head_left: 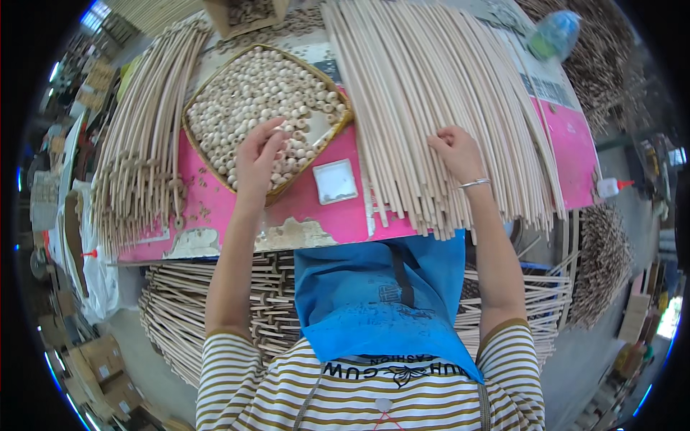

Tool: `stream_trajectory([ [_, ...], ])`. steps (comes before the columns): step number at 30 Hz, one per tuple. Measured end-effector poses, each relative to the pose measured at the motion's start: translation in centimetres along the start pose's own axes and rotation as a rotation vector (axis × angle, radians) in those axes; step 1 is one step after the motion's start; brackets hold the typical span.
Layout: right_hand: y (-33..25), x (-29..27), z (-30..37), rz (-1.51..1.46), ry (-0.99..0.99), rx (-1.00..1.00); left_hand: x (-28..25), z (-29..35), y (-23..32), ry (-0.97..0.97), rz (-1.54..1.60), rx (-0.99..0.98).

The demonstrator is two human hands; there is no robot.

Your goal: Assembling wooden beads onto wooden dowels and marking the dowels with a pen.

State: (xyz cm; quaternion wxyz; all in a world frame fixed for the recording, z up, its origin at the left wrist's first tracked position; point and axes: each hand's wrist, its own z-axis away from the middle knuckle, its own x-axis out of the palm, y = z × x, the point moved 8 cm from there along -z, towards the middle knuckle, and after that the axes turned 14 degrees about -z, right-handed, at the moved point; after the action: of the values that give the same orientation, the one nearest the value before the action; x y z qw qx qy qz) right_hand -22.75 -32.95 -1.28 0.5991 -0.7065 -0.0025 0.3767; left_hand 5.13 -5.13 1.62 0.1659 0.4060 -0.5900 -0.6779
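Observation:
My left hand (pixel 257 156) is over a yellow-rimmed tray (pixel 195 149) of round wooden beads (pixel 228 100). Its thumb and forefinger are bent close together around what seems to be a wooden bead, largely hidden by the fingers. On the right, my right hand (pixel 460 152), with a bracelet (pixel 474 184) at the wrist, rests on a wide layer of pale wooden sticks (pixel 410 108). Thumb and forefinger pinch at one of these sticks. Between the hands, a small square white dish (pixel 336 181) sits on the pink tabletop (pixel 287 220).
Sticks fitted with round wooden pieces (pixel 140 161) are stacked on the table's left. A wooden box (pixel 244 16) stands at the back. A white glue bottle with a red tip (pixel 611 187) is by the right edge. More sticks (pixel 172 309) lie below the tabletop.

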Motion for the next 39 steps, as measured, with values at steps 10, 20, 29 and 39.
stream_trajectory([
  [10, 0.3, 0.2, 0.0, 0.375, 0.121, -0.164, 3.4, -5.4, -0.3, 0.047, -0.996, 0.418],
  [20, -1.0, -2.9, 0.6, -0.626, 0.091, -0.064, 2.0, -3.6, 1.3, 0.053, -0.298, 0.218],
  [29, -13.8, 7.8, 7.1, -0.418, -0.364, -0.341, 4.1, 10.6, 0.2, -0.068, 0.27, -0.025],
  [39, -15.4, 12.9, 8.1, -0.186, -0.384, -0.507, 4.4, 11.8, -4.4, -0.007, 0.153, -0.128],
])
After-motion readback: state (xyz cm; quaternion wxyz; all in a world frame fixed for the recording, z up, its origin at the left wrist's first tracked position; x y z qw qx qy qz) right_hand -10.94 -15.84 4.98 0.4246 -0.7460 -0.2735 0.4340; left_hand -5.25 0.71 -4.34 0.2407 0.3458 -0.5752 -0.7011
